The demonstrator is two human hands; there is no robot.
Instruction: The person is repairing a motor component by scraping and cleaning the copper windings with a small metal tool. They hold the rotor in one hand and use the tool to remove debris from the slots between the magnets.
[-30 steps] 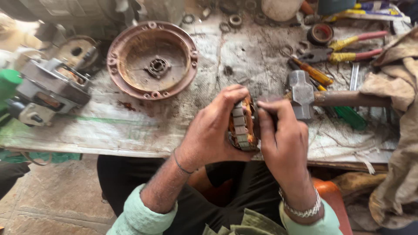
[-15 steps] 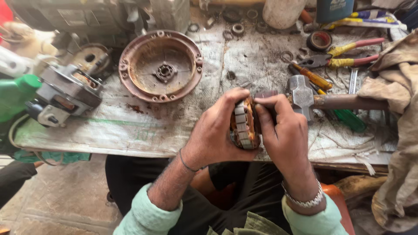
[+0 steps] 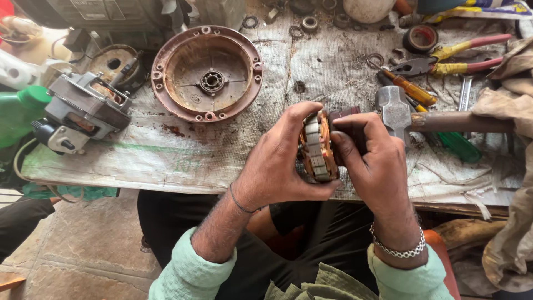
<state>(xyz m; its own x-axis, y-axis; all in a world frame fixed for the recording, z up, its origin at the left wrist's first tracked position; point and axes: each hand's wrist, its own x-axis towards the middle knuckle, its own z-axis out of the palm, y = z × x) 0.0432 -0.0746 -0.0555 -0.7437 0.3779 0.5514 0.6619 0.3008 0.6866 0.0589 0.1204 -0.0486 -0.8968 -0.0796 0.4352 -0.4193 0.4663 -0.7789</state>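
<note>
- Low in the centre of the frame, both hands meet over the near edge of the bench, holding a motor stator between them, just above the person's lap.
- Left hand: its grip is curled around the left side of the stator, thumb under it and fingers arched over the top, pressed against the copper windings.
- Right hand: its grip is closed on the stator's right side, fingers wrapped over the dark end; the fingertips are hidden behind the stator, so how they sit cannot be told.
- Much of the stator is covered by the two hands; only the banded steel core and some copper show.
- Just beyond the right hand lies a hammer, its handle running toward the right edge.
- Farther up right lie a screwdriver and pliers with red and yellow handles.
- Upper centre-left sits a round rusty end cover with a bearing in its middle.
- Far left, a grey motor assembly and a green bottle, the bottle cut off by the frame.
</note>
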